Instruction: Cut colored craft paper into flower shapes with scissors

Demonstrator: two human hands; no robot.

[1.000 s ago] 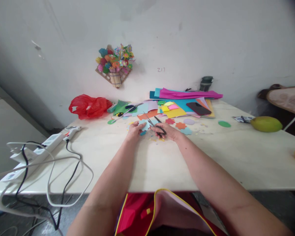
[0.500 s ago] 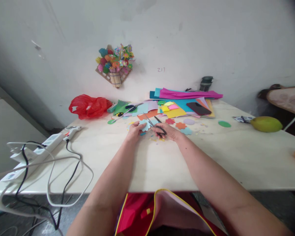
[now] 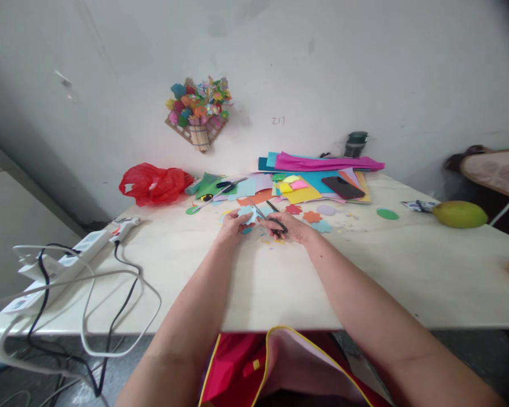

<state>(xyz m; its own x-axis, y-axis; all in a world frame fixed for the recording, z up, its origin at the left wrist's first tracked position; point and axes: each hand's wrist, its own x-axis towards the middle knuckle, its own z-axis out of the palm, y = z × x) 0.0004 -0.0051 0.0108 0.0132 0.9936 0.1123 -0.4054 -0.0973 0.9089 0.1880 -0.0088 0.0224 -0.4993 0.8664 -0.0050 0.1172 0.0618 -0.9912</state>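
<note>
My left hand (image 3: 234, 222) pinches a small light blue paper flower (image 3: 247, 214) at its left edge. In my right hand (image 3: 289, 224) are black-handled scissors (image 3: 279, 227), their blades pointing up and left beside the flower. Whether the blades touch the paper I cannot tell. Close to my right hand lie a red paper flower (image 3: 294, 209), an orange paper flower (image 3: 312, 216), a light blue cut-out (image 3: 321, 226) and a lilac oval (image 3: 326, 210). Tiny paper scraps are scattered on the table under both hands.
Coloured sheets (image 3: 305, 195) and a dark phone (image 3: 343, 187) lie at the back. A second pair of scissors (image 3: 227, 185) and a red plastic bag (image 3: 155, 184) are back left. A power strip (image 3: 63, 268) with cables is left; a green-yellow fruit (image 3: 460, 214) sits right.
The light blue flower has turned slightly between my left fingers, and the scissor blades have shifted a little to the left. Both arms stay almost in place.
</note>
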